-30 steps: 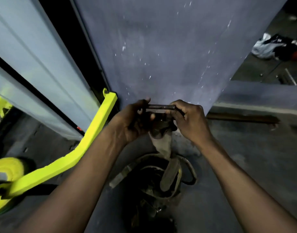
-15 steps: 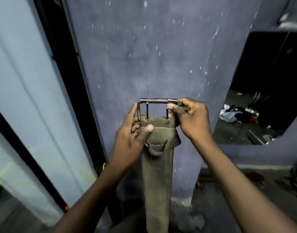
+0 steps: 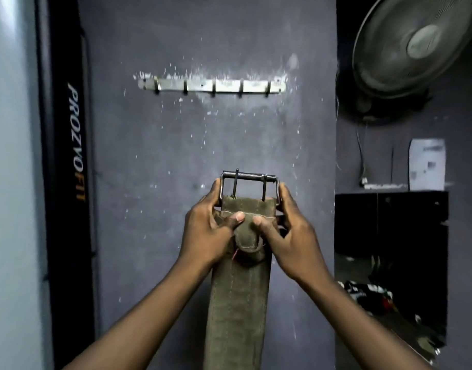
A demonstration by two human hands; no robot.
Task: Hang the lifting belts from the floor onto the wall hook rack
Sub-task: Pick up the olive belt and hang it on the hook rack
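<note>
Dim grey-purple wall (image 3: 176,236) fills most of the view, flecked with pale chips of missing paint. Nearest the camera, two bare forearms rise from the 7 and 5 o'clock corners and meet near the centre. An olive canvas belt (image 3: 236,316) hangs straight down between them, running out of view at 6 o'clock. The left hand (image 3: 208,233) clasps the belt's upper end from the left side, thumb pressed flat on the front of the fabric, fingers wrapped behind. The right hand (image 3: 293,236) mirrors it from the right, its thumb tip just beside the left thumb over a stitched fabric loop (image 3: 249,243). Both hands are closed on the belt, holding it upright in front of the wall. At the top of the belt, a rectangular metal buckle (image 3: 249,186) with two prongs stands above the fingers, tilted slightly down to the right.

Farther back, at 12 o'clock and well above the buckle, a pale metal hook rack (image 3: 212,85) is fixed flat to the wall, with five small hooks along it. At 9 o'clock a black upright panel (image 3: 66,156) carries the lettering "PROZVOFIT". At 2 o'clock a round fan (image 3: 416,46) is in view, blurred. Below it, toward 4 o'clock, a dark cabinet (image 3: 389,222) stands beyond the wall's edge, with scattered clothes (image 3: 368,291) on the floor.
</note>
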